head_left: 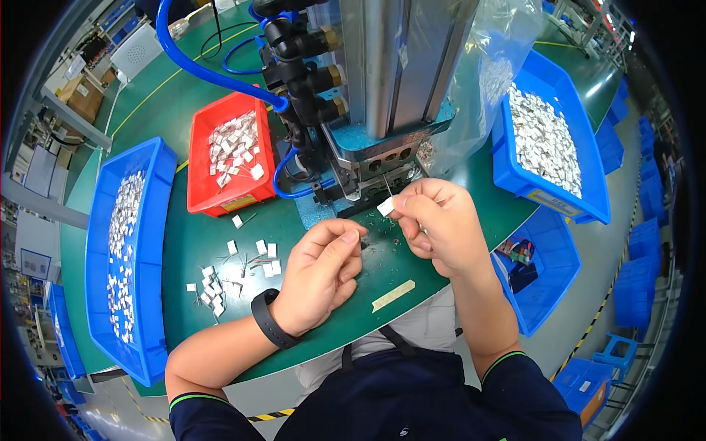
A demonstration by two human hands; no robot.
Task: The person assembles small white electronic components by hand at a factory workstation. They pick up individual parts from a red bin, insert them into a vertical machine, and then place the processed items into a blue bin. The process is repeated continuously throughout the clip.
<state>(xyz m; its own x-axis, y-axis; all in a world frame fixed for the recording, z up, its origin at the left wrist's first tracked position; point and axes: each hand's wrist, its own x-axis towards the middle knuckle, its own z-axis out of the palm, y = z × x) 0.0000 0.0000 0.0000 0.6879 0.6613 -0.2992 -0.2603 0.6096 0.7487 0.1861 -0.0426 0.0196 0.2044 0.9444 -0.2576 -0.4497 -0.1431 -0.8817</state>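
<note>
My right hand (437, 224) is closed in a pinch on a small white block with wire leads (386, 207). A thin lead runs up from that block toward the lower front of a pneumatic press (382, 163); whether it enters an opening there I cannot tell. To the left, just in front of the press, my left hand (323, 272) has its thumb pressed against the curled index finger. Whatever lies within those fingers is hidden. Several loose white blocks with leads (213, 290) are scattered on the green table left of my left hand.
A red bin (195, 165) and a long blue bin (151, 294) on the left hold many such blocks. Another full blue bin (592, 176) stands right, above a lower blue bin (548, 301). Blue air hoses (198, 62) loop beside the press. Tape (393, 295) marks the table's near edge.
</note>
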